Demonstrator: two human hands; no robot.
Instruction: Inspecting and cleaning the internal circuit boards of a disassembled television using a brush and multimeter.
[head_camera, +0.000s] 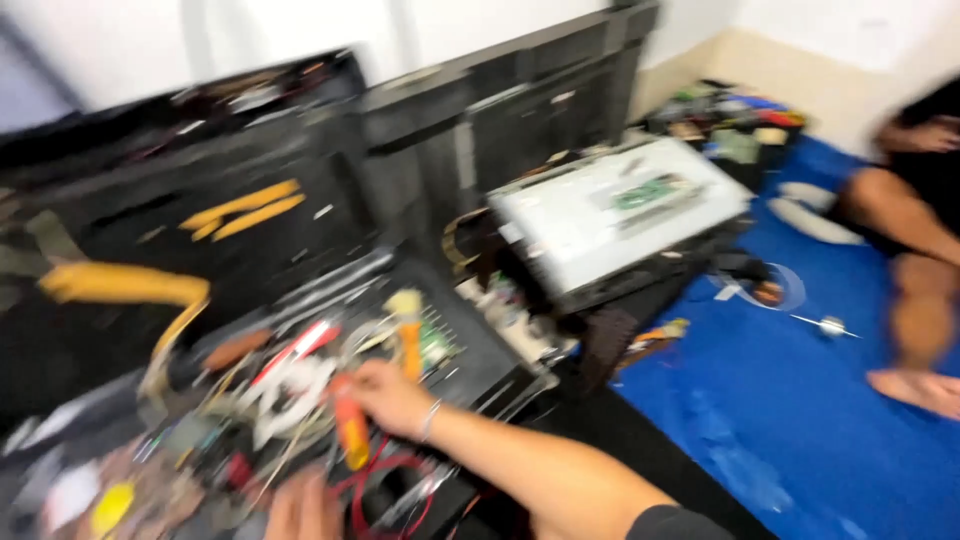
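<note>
Clasped around an orange-handled tool (350, 425), the right hand (392, 395) rests on the cluttered black tray (480, 352) of wires, while the left hand (300, 505) nearby is too blurred to judge its grip

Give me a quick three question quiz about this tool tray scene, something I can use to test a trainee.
1. True or false: the right hand is closed around an orange-handled tool over the tool tray.
2. What colour is the floor mat beside the tray? A) green B) blue C) red
3. Which thing lies tilted on the dark stand to the right of the tray?

Key
1. True.
2. B, blue.
3. The white flat panel with a small green circuit board on it.

The left hand shows only partly at the bottom edge, too blurred to tell what it touches.
</note>
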